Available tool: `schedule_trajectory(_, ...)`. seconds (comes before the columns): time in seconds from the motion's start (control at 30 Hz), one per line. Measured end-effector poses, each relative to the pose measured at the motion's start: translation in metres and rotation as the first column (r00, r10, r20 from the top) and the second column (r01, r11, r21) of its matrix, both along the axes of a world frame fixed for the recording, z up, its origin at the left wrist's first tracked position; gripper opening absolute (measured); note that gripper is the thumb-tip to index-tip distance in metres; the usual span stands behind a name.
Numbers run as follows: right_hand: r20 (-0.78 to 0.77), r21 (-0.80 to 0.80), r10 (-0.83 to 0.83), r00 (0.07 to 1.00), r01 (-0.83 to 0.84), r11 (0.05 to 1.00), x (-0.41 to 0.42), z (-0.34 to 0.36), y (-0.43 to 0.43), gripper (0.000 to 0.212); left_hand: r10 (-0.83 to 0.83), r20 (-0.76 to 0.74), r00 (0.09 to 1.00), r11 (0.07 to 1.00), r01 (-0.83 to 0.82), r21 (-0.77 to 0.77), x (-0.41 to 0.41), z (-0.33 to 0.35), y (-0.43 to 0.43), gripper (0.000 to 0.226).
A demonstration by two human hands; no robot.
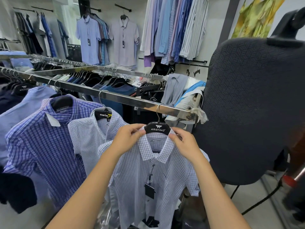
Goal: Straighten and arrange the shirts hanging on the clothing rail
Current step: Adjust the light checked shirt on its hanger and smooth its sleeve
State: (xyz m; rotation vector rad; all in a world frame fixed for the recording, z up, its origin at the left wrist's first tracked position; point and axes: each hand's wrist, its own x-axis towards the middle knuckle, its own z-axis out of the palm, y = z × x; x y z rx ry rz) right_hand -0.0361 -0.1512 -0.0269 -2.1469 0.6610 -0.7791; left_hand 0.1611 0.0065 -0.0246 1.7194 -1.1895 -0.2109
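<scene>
A white shirt with a fine blue check (148, 184) hangs on a black hanger (157, 128) near the right end of the steel rail (125, 98). My left hand (127, 139) pinches the left side of its collar beside the hanger. On the right side, my right hand (184, 143) grips the collar in the same way. A dark price tag (149, 190) dangles down the shirt's front. To its left hang a second pale checked shirt (89, 138) and a blue and white plaid shirt (44, 146), both on the same rail.
A large dark ironing-board-like pad (250, 104) stands close on the right, beyond the rail's end. A second rail (99, 67) with dark garments runs behind. More shirts (123, 42) hang on the back wall. A black cable (264, 198) crosses the floor at the right.
</scene>
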Motion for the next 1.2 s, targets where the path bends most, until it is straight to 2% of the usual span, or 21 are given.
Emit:
schedule_trajectory(0.13,0.028,-0.029,-0.043,0.999,0.044,0.999,0.001,-0.005,0.003,0.022,0.072,0.025,0.997,0.996,-0.071,-0.047,-0.006,0.002,0.001,0.022)
schedule_trajectory(0.23,-0.019,-0.042,-0.054,0.998,0.053,0.998,0.004,-0.001,0.006,0.023,0.087,0.025,0.996,0.996,-0.086,-0.035,-0.006,0.003,-0.001,0.018)
schedule_trajectory(0.33,0.004,-0.098,-0.057,0.998,0.057,0.994,0.000,-0.005,0.014,0.029,0.142,0.261,0.955,0.987,-0.118,-0.106,-0.012,-0.002,0.003,0.030)
schedule_trajectory(0.43,0.021,-0.250,-0.036,0.999,0.040,0.967,-0.006,-0.013,0.026,0.042,0.183,0.552,0.814,0.979,-0.103,-0.174,-0.017,-0.007,0.007,0.039)
schedule_trajectory(0.5,-0.069,-0.382,-0.067,0.995,0.036,0.924,-0.007,-0.018,0.030,0.040,0.124,0.686,0.717,0.992,-0.065,-0.112,-0.019,-0.006,0.005,0.028)
schedule_trajectory(0.57,-0.171,-0.474,-0.111,0.979,0.017,0.880,-0.004,-0.022,0.032,0.036,0.019,0.750,0.661,0.999,-0.035,0.005,-0.022,-0.005,0.001,0.025)
schedule_trajectory(0.67,-0.230,-0.532,-0.172,0.958,0.025,0.846,0.002,-0.022,0.032,0.030,-0.105,0.794,0.599,0.973,-0.101,0.206,-0.025,0.000,-0.006,0.033)
schedule_trajectory(0.73,-0.205,-0.565,-0.206,0.957,0.057,0.823,0.004,-0.021,0.032,0.026,-0.173,0.820,0.545,0.929,-0.188,0.320,-0.025,0.004,-0.010,0.027)
schedule_trajectory(0.8,-0.150,-0.608,-0.249,0.957,0.109,0.786,0.006,-0.021,0.032,0.024,-0.205,0.830,0.519,0.899,-0.235,0.369,-0.026,0.008,-0.015,0.020)
schedule_trajectory(0.87,-0.111,-0.627,-0.252,0.961,0.129,0.768,0.008,-0.023,0.033,0.024,-0.217,0.829,0.515,0.889,-0.246,0.385,-0.026,0.009,-0.018,0.016)
schedule_trajectory(0.97,-0.104,-0.642,-0.146,0.984,0.046,0.765,0.010,-0.030,0.036,0.019,-0.213,0.834,0.508,0.896,-0.239,0.374,-0.026,0.005,-0.019,0.020)
schedule_trajectory(1.13,-0.233,-0.642,-0.097,0.968,-0.078,0.763,0.013,-0.037,0.033,0.026,-0.200,0.850,0.487,0.923,-0.199,0.331,-0.031,-0.014,-0.015,0.021)
schedule_trajectory(1.2,-0.271,-0.638,-0.096,0.958,-0.104,0.763,0.015,-0.036,0.029,0.022,-0.179,0.848,0.500,0.942,-0.161,0.294,-0.032,-0.022,-0.012,0.018)
